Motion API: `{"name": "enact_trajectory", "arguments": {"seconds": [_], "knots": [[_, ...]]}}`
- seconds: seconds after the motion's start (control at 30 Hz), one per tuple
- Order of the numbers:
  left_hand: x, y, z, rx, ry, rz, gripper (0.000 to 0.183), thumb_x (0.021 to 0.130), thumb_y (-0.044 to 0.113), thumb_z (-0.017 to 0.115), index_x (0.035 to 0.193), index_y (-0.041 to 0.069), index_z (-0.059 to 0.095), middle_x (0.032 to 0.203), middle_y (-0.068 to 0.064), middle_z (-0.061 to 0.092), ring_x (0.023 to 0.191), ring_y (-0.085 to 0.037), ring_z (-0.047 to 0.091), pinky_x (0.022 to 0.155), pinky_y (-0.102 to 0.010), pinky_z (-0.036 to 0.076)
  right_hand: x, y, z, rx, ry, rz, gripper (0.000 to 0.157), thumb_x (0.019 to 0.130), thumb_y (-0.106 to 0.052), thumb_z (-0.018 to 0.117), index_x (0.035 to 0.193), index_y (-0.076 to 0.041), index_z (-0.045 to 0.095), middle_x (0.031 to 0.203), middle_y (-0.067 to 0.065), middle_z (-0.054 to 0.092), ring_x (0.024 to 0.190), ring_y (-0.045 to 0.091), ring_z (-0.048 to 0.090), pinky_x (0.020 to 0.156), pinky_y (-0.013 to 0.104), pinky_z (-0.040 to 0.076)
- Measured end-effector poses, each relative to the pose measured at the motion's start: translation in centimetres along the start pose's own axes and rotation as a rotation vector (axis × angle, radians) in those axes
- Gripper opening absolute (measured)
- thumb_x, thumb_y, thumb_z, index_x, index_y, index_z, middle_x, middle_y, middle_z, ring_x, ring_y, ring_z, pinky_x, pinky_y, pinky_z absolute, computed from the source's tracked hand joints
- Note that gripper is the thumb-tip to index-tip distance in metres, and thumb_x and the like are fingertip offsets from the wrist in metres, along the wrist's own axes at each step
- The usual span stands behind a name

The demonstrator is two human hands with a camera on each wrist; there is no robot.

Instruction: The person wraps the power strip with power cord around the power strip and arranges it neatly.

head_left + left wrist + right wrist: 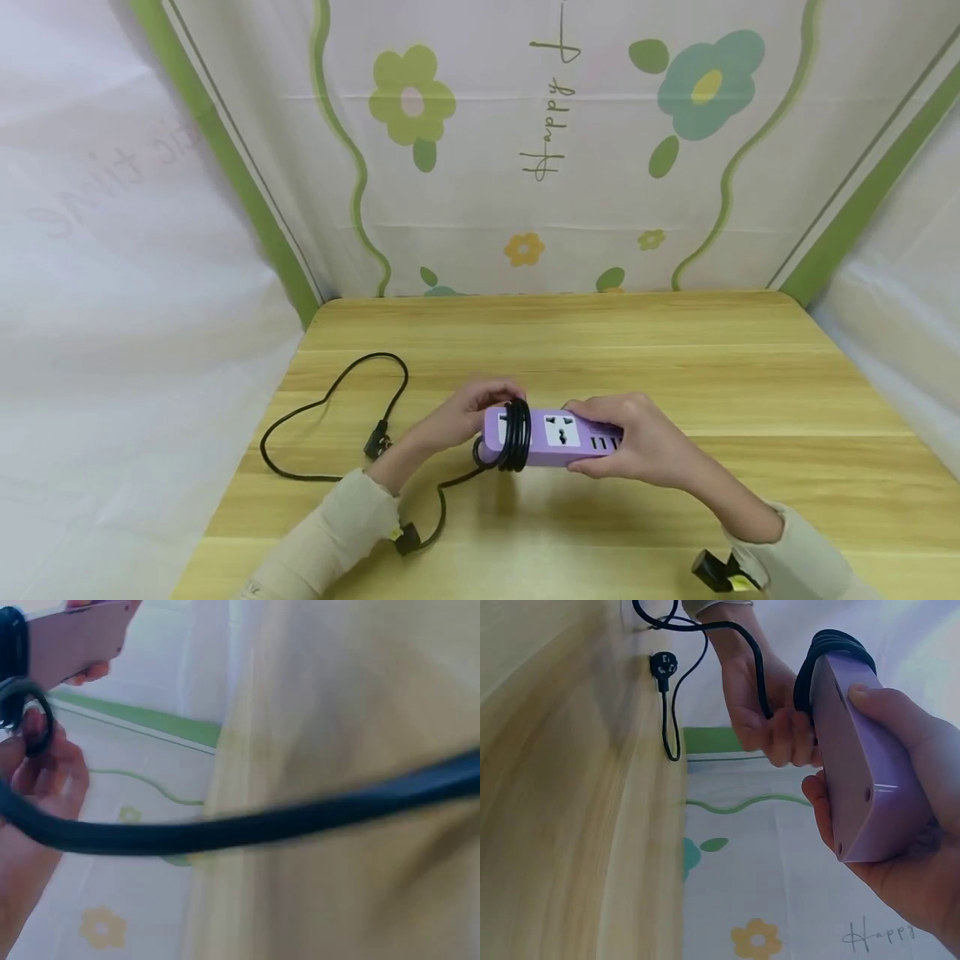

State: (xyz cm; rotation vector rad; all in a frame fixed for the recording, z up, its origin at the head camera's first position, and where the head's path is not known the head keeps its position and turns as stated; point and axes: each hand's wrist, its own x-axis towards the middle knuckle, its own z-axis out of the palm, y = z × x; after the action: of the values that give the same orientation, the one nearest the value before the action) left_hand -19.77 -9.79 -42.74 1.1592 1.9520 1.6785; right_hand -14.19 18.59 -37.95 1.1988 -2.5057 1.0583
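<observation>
A purple power strip [546, 457] with white socket faces and USB ports is held above the table. My right hand [647, 442] grips its right end, thumb on one side and fingers on the other. Several turns of black cable [514, 437] wrap around the strip's left part. My left hand [459, 414] is beside that end; in the right wrist view its curled fingers [780, 739] hold the cable close to the coil. From there the loose cable [442, 504] hangs down past the left wrist. The three-pin plug [377, 439] lies on the table, partly behind the left forearm.
A loop of loose cable [264, 433] lies on the left of the wooden table [750, 367]. Small black devices [407, 539] sit at both sleeve cuffs. Flower-printed white cloth [465, 192] hangs behind the table, with pale cloth along both sides.
</observation>
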Motion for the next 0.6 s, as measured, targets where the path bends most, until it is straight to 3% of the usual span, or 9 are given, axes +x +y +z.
{"name": "enact_trajectory", "arguments": {"seconds": [0.1, 0.2, 0.27, 0.33, 0.4, 0.47, 0.6], "knots": [[-0.7, -0.4, 0.5, -0.1, -0.033, 0.003, 0.026, 0.106, 0.009, 0.044, 0.113, -0.012, 0.057, 0.096, -0.028, 0.062, 0.083, -0.008, 0.062, 0.074, -0.025, 0.054, 0.1, -0.1, -0.5, -0.018, 0.019, 0.044, 0.057, 0.069, -0.023, 0.091, 0.118, -0.002, 0.071, 0.103, 0.009, 0.076, 0.078, 0.002, 0.062, 0.061, 0.02, 0.053], [-1.1, -0.4, 0.8, -0.204, -0.09, -0.002, 0.024, 0.106, 0.005, 0.039, 0.109, -0.015, 0.051, 0.08, -0.028, 0.055, 0.068, -0.013, 0.058, 0.069, -0.029, 0.055, 0.5, -0.1, -0.9, -0.04, 0.045, 0.085, 0.059, 0.069, -0.022, 0.091, 0.119, 0.0, 0.07, 0.105, 0.011, 0.076, 0.076, 0.003, 0.061, 0.06, 0.021, 0.052], [-1.2, 0.0, 0.8, -0.233, -0.116, -0.041, 0.018, 0.103, 0.0, 0.039, 0.105, -0.015, 0.048, 0.072, -0.023, 0.05, 0.06, -0.017, 0.051, 0.07, -0.033, 0.055, 0.9, 0.1, -1.0, -0.052, 0.05, 0.103, 0.06, 0.07, -0.023, 0.091, 0.121, 0.001, 0.07, 0.105, 0.012, 0.076, 0.075, 0.003, 0.061, 0.06, 0.021, 0.051], [-1.3, 0.6, 0.6, -0.236, -0.111, -0.146, 0.016, 0.101, 0.0, 0.039, 0.106, -0.012, 0.048, 0.073, -0.015, 0.049, 0.056, -0.019, 0.046, 0.072, -0.035, 0.054, 1.2, 0.3, -0.9, -0.062, 0.065, 0.128, 0.06, 0.071, -0.023, 0.091, 0.121, 0.001, 0.069, 0.104, 0.013, 0.076, 0.073, 0.003, 0.061, 0.058, 0.021, 0.051], [-1.2, 1.3, 0.5, -0.188, -0.112, -0.234, 0.019, 0.104, 0.003, 0.038, 0.102, -0.011, 0.05, 0.07, -0.008, 0.048, 0.054, -0.019, 0.043, 0.07, -0.036, 0.052, 1.4, 0.5, -0.7, -0.073, 0.082, 0.166, 0.059, 0.072, -0.023, 0.09, 0.121, 0.001, 0.07, 0.103, 0.014, 0.076, 0.072, 0.005, 0.061, 0.058, 0.021, 0.05], [-1.1, 2.0, 0.6, -0.085, -0.093, -0.292, 0.022, 0.107, 0.006, 0.036, 0.11, -0.007, 0.054, 0.071, -0.004, 0.05, 0.053, -0.017, 0.043, 0.063, -0.031, 0.048, 1.6, 1.0, -0.6, -0.089, 0.105, 0.201, 0.058, 0.073, -0.023, 0.089, 0.121, 0.002, 0.069, 0.104, 0.017, 0.075, 0.073, 0.009, 0.063, 0.058, 0.021, 0.05], [-1.3, 2.3, 1.6, 0.241, 0.001, -0.248, 0.028, 0.109, 0.007, 0.035, 0.117, -0.002, 0.06, 0.066, -0.01, 0.053, 0.052, -0.005, 0.041, 0.052, -0.019, 0.039, 2.0, 2.7, -0.5, -0.129, 0.172, 0.291, 0.059, 0.075, -0.023, 0.089, 0.122, 0.005, 0.068, 0.108, 0.022, 0.074, 0.078, 0.019, 0.067, 0.059, 0.022, 0.05]]}}
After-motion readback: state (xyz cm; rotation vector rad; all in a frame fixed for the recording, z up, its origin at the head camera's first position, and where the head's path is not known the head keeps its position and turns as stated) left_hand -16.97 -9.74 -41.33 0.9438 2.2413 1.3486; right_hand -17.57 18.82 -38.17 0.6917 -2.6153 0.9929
